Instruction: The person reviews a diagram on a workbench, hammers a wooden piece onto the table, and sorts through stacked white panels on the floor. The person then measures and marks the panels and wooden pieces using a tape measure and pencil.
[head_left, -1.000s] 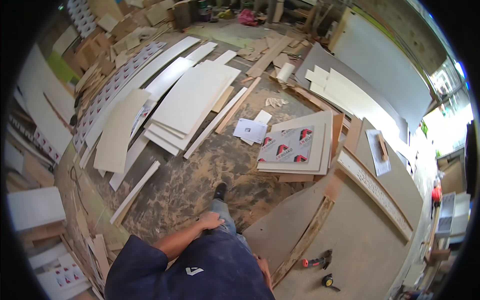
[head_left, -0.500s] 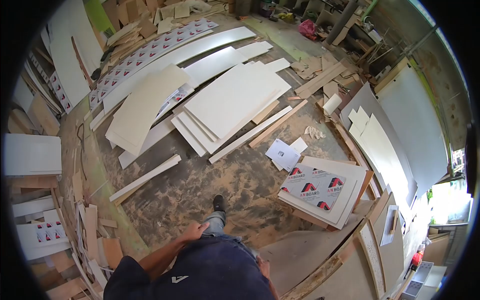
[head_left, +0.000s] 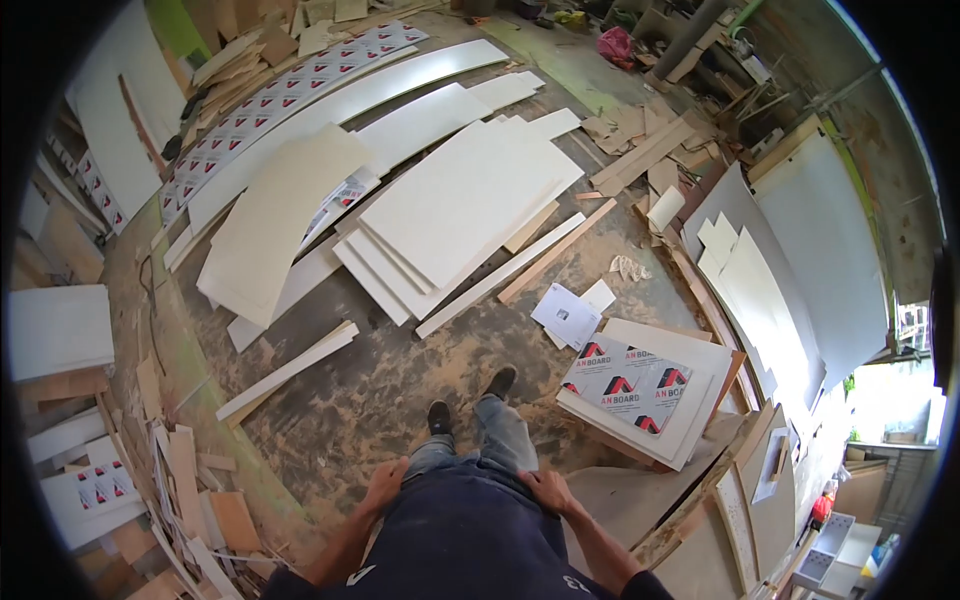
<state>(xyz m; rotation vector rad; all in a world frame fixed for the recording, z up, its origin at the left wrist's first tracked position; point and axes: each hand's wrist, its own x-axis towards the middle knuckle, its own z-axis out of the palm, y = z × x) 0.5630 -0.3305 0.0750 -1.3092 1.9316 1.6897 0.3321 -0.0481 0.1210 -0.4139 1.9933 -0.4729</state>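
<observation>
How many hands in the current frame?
2: left hand beside the left leg, right hand beside the right leg. No others visible.

Daylight glares at right within dark, curved edges.

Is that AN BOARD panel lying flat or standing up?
Lying flat: the AN BOARD panel rests on white boards, its print facing up.

Board strips [head_left: 287, 372] lie left, a panel pile [head_left: 628, 385] right, with stacked boards [head_left: 470, 200] farther ahead.
</observation>
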